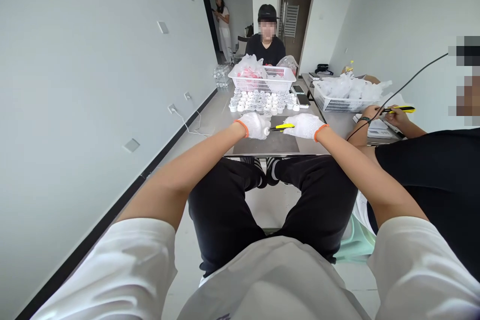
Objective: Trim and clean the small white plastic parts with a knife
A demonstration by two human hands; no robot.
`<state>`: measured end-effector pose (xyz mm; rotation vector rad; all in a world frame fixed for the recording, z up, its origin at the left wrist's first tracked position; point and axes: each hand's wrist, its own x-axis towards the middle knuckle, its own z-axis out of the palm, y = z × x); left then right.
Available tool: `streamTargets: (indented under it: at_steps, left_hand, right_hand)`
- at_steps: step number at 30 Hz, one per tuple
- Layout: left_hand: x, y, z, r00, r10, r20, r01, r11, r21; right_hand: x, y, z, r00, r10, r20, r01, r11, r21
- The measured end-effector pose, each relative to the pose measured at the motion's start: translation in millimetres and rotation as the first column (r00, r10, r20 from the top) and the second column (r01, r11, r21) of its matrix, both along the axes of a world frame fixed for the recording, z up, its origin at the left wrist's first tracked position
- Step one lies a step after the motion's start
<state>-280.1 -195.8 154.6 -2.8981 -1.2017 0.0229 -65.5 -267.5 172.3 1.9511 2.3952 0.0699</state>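
Above the near edge of the grey worktop [311,147], over a dark rectangular mat [266,147], a slim yellow-and-black hand tool [289,125] is held crosswise. Its long axis runs nearly level from side to side, rising slightly toward the right; the narrow black end points left at a small white round piece [266,131], whether touching I cannot tell. Bright yellow and black show along the body, and its rear part is hidden by the right hand [302,126], which wears a white knit glove with an orange cuff and is closed around it. The left hand [255,125], gloved alike, grasps the white piece. Just beyond stand close rows of small white and clear plastic containers [258,100], with 2 phones [303,100] to their right.
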Motion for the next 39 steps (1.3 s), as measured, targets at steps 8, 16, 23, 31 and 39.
streamTargets:
  at_steps: [8, 16, 23, 31, 39]
  left_hand:
    - [-6.4, 32.3, -20.2, 0.995, -0.062, -0.079, 0.064, 0.997, 0.029]
    - [-11.6, 47.4, -24.2, 0.993, -0.021, -0.117, 0.023, 1.0, 0.016]
    - [-12.1, 54.2, -24.3, 0.994, 0.005, -0.113, -0.006, 1.0, -0.006]
    - [-17.9, 58.9, -26.1, 0.987, -0.029, -0.158, 0.025, 0.999, -0.026]
    - [-10.9, 78.8, -46.1, 0.994, -0.041, -0.103, 0.034, 0.997, -0.069]
  right_hand:
    - [-3.1, 17.3, -2.6, 0.998, 0.035, -0.049, -0.038, 0.998, -0.057]
    - [0.4, 41.5, -10.9, 0.997, 0.038, -0.073, -0.044, 0.996, -0.081]
    - [7.1, 65.8, -24.1, 0.996, 0.074, -0.058, -0.079, 0.993, -0.092]
    - [7.5, 76.4, -39.8, 0.987, 0.05, -0.155, -0.07, 0.99, -0.126]
    - [11.6, 84.2, -59.0, 0.978, 0.001, -0.21, -0.028, 0.991, -0.128]
